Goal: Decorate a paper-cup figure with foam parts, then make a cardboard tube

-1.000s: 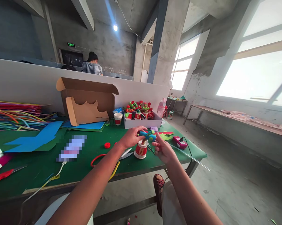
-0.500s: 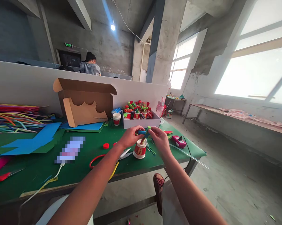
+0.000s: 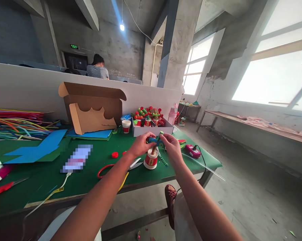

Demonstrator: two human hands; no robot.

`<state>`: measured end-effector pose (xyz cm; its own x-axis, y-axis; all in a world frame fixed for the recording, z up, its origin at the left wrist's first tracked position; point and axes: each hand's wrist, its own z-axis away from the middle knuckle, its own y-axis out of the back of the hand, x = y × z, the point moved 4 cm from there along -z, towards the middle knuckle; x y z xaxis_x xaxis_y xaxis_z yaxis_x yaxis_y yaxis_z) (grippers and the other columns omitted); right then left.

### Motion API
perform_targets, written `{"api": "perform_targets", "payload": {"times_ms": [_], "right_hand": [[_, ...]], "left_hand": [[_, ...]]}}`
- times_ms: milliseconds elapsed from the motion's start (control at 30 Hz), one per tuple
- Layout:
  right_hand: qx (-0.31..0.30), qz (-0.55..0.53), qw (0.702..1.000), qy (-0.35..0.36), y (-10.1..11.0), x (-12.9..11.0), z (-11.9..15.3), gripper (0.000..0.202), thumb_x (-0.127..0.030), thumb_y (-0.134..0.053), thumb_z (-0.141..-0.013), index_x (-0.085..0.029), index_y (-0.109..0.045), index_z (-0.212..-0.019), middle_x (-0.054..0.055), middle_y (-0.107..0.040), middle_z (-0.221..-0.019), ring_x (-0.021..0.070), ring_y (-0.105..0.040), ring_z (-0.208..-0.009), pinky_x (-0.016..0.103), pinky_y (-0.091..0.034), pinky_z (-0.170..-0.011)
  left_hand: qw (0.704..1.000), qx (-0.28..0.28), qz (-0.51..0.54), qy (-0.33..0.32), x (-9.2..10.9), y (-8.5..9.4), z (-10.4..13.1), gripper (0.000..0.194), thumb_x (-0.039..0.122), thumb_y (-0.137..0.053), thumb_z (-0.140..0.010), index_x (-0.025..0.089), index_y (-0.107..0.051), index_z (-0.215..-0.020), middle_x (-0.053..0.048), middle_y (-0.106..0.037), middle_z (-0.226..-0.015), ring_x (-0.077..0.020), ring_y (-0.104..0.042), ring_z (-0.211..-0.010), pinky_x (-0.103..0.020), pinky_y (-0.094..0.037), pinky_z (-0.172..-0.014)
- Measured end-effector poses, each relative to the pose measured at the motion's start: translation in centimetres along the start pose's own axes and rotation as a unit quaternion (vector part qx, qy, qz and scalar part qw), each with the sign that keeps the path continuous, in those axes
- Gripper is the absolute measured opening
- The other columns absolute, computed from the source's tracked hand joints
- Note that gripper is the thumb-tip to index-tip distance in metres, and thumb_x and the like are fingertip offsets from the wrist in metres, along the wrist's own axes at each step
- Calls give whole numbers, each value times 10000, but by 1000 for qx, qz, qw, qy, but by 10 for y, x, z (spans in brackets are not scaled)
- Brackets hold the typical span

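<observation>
A red-and-white paper cup [image 3: 150, 160] stands upside down near the table's front edge. From its top rises a gold-brown coil [image 3: 154, 150], and on that sits a blue rolled piece [image 3: 152, 140]. My left hand [image 3: 141, 144] pinches the blue rolled piece from the left. Opposite it, my right hand [image 3: 171, 144] is closed at the fingertips on a small green piece [image 3: 161, 133] at the top. A dark green coil [image 3: 163, 161] hangs down beside the cup. The fingers partly hide how these pieces join.
Scissors [image 3: 105, 170] lie left of the cup, near a red cap-like disc [image 3: 115, 155]. Behind stands a white box [image 3: 153, 131] of finished cup figures, with stacked cups [image 3: 126, 126] beside it. A pink power socket [image 3: 192, 151] with a cord sits at right.
The small green piece in my right fingers now looks rolled or curled rather than flat. Both hands stay at the cup figure; the view has shifted slightly.
</observation>
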<state>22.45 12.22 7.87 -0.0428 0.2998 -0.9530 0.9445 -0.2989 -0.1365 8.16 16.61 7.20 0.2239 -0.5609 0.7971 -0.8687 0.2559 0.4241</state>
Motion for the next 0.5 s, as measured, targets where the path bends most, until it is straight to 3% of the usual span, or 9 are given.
{"api": "perform_targets", "payload": {"times_ms": [500], "right_hand": [[1,31,999,15,17,6,2,518,-576,-744,-635,-182,-722,-970,38,-713,-876,152,-581,-673,262,-423,-550]], "left_hand": [[1000,25,-12,-4,-1,4,0,383,307,-691,-735,214,-628,-1101,-66,-671,-1187,-226,-624,-1037,-299,-541,-754]]}}
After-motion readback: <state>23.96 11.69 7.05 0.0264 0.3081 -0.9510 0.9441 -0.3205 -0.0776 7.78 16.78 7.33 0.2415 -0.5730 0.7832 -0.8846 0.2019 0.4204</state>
